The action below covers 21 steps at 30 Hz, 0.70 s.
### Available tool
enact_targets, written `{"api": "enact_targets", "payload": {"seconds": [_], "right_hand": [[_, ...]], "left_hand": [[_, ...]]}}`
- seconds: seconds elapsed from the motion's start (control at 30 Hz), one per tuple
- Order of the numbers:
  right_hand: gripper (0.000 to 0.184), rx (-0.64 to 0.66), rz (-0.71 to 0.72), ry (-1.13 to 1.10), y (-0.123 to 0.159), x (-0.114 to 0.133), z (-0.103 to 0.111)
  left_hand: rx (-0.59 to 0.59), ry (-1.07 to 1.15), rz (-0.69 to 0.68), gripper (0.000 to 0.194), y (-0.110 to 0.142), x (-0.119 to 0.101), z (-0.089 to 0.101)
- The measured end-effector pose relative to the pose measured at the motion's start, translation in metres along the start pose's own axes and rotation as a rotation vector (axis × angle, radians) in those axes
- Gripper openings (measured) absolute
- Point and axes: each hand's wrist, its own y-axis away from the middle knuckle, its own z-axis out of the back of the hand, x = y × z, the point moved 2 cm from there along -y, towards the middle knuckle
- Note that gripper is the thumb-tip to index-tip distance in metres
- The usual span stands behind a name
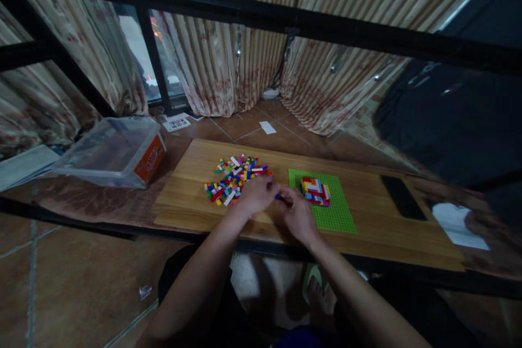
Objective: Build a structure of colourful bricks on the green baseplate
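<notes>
My left hand reaches over the right side of a pile of loose toy building bricks, its fingers curled together; whether anything is in them is hidden. Close beside it, my right hand pinches a small dark blue brick at its fingertips, near the left thumb. To the right lies a green baseplate. On its upper part sits a low multicoloured brick build, with red, white, yellow and blue pieces in rows.
The wooden board carries a black phone at the right. White paper lies beyond it. A clear plastic bin with an orange label stands at the left. A black metal bar crosses in front of striped curtains.
</notes>
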Motion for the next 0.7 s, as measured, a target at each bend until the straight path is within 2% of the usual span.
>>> {"api": "enact_targets", "payload": {"seconds": [0.07,0.17,0.27,0.37,0.47,0.7], "right_hand": [[0.027,-0.014,-0.020,-0.117,0.006,-0.002,0.012],[0.027,-0.056,-0.101,-0.257,0.011,-0.009,0.027],[0.029,-0.088,-0.188,-0.433,0.014,-0.015,0.038],[0.034,-0.108,-0.295,-0.569,0.016,-0.018,0.048],[0.034,-0.079,-0.382,-0.694,0.019,-0.017,0.053],[0.026,-0.105,-0.420,-0.917,0.024,-0.017,0.058]], "left_hand": [[0.071,0.086,-0.039,0.027,-0.001,-0.006,-0.014],[0.157,0.346,-0.044,0.017,-0.003,-0.011,-0.033],[0.249,0.656,0.006,0.009,-0.005,-0.015,-0.046],[0.277,0.862,0.078,0.006,-0.005,-0.020,-0.054],[0.272,0.928,0.130,0.008,-0.005,-0.025,-0.059],[0.224,1.025,0.191,0.013,-0.004,-0.033,-0.066]]}}
